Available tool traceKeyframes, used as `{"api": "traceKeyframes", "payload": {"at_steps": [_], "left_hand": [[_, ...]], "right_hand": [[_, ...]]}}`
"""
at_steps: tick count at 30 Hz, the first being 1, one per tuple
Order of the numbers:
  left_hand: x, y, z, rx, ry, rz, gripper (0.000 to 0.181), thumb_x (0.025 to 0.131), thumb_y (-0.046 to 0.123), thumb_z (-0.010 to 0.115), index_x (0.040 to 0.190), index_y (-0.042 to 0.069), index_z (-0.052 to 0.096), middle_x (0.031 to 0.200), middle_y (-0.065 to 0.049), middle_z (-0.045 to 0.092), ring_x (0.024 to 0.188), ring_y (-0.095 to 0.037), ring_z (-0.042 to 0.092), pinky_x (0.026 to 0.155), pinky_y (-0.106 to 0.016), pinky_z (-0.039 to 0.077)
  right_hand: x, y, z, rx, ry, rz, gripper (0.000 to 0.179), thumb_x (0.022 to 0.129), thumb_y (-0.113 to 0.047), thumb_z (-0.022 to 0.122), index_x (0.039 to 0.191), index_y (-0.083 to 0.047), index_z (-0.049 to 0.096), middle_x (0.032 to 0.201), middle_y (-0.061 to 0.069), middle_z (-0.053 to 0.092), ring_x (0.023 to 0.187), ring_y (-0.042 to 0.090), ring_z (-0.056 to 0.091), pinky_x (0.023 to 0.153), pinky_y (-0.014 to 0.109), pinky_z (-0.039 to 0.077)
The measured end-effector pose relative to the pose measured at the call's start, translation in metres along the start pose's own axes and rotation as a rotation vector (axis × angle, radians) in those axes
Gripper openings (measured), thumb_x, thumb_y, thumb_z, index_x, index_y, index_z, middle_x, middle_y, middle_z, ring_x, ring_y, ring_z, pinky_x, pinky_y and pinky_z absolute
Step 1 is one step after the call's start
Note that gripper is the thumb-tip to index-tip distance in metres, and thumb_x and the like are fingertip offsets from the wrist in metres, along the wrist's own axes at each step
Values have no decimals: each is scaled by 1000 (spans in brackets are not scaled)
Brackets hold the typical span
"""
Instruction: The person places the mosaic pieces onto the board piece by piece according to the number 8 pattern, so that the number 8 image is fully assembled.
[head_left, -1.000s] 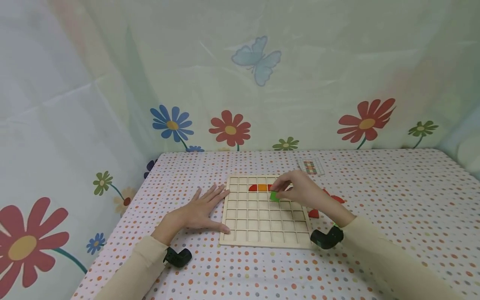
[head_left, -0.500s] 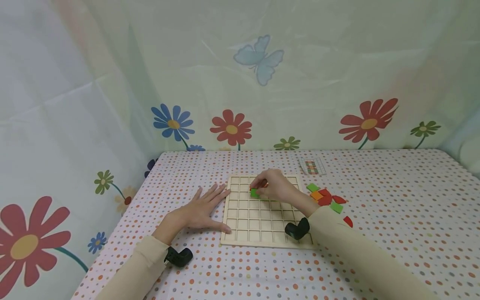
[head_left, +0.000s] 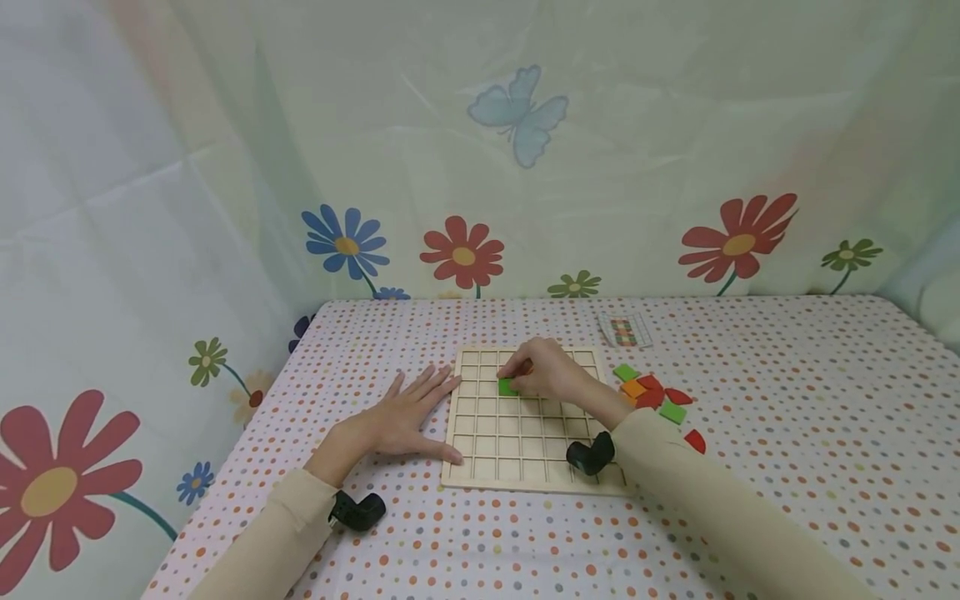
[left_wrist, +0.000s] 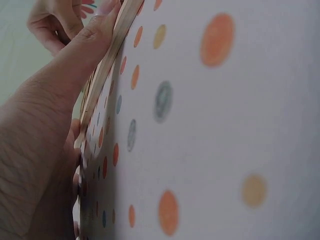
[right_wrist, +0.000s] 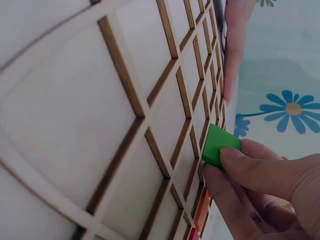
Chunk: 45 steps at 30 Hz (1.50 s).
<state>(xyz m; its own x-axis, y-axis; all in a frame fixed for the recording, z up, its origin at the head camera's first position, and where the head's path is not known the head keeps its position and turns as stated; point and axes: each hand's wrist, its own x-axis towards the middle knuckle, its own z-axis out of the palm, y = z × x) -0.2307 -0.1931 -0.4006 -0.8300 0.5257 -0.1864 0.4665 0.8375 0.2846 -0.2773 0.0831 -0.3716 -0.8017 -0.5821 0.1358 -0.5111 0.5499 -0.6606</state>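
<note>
Green tile (right_wrist: pixel 217 142) pinched by the right hand (head_left: pixel 546 372) eludes the left wrist view.

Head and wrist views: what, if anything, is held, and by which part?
The right hand pinches a green tile by the side nearer that hand, thumb on its face. The left hand holds nothing, touching the grid board.
</note>
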Motion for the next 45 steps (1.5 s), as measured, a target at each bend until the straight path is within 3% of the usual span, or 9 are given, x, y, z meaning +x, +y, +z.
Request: {"api": "traceKeyframes", "payload": {"at_steps": [6, 11, 29, 39, 45], "left_hand": [[0, 0, -3, 10, -9, -2, 116, 84, 80, 66, 170, 25, 12, 177, -2, 2, 162, -27, -3, 127, -62, -3], [-1, 2, -3, 6, -2, -1, 116, 84, 78, 68, 170, 25, 12, 177, -2, 2, 162, -27, -3, 126, -63, -3], [1, 2, -5, -12, 11, 31, 121, 81, 85, 64, 170, 23, 12, 177, -3, 2, 162, -27, -4, 126, -61, -6], [-1, 3, -3, 3, -4, -5, 117, 82, 80, 67, 170, 24, 13, 177, -2, 3, 162, -27, -3, 127, -62, -4], [-2, 1, -1, -17, -6, 3, 118, 83, 78, 69, 170, 22, 14, 177, -4, 3, 162, -29, -2, 126, -63, -4]], "right_hand": [[3, -8, -1, 4, -2, 48, 13, 88, 10, 77, 99, 3, 82, 97, 13, 78, 87, 23, 75, 77, 34, 62], [6, -10, -1, -56, -16, 82, 13, 90, 9, 76, 100, 4, 82, 99, 15, 78, 90, 25, 75, 79, 33, 62], [0, -10, 1, -128, -4, 59, 12, 92, 8, 75, 101, 4, 81, 101, 15, 78, 97, 29, 74, 82, 35, 62], [-17, -7, -5, -102, -55, -5, 17, 99, 2, 67, 109, 2, 80, 110, 13, 77, 104, 27, 71, 87, 37, 59], [-45, -1, -18, -70, -56, -34, 16, 100, 1, 66, 109, 2, 79, 106, 10, 76, 101, 25, 71, 87, 38, 60]]}}
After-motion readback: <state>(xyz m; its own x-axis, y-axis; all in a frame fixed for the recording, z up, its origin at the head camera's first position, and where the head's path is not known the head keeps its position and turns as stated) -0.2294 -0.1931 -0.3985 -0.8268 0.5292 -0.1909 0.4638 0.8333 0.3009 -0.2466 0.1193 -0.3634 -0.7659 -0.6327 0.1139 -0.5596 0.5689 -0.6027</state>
